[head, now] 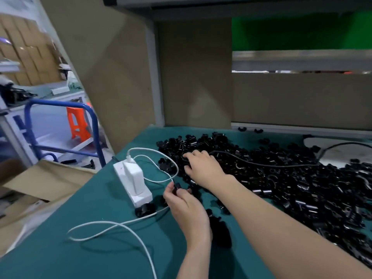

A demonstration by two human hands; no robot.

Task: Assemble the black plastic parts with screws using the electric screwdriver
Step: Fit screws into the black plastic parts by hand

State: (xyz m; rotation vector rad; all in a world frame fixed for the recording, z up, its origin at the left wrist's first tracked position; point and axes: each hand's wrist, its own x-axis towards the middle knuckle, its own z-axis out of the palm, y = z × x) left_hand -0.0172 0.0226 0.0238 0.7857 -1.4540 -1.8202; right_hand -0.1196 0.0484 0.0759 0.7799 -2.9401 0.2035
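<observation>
A large heap of small black plastic parts (281,178) covers the right and middle of the green table mat (100,248). My left hand (185,206) pinches one small black plastic part (178,186) between thumb and fingertips, near the middle of the table. My right hand (203,168) reaches into the near-left side of the heap, palm down, its fingers spread and resting on the parts. Whether those fingers hold a part is hidden. No electric screwdriver or screws show clearly.
A white power strip with a white charger (132,178) lies left of my hands, its white cable (120,226) looping over the mat. A dark cable (281,164) crosses the heap. A black object (220,232) lies under my left wrist. Cardboard walls behind; a carton (40,188) at the left.
</observation>
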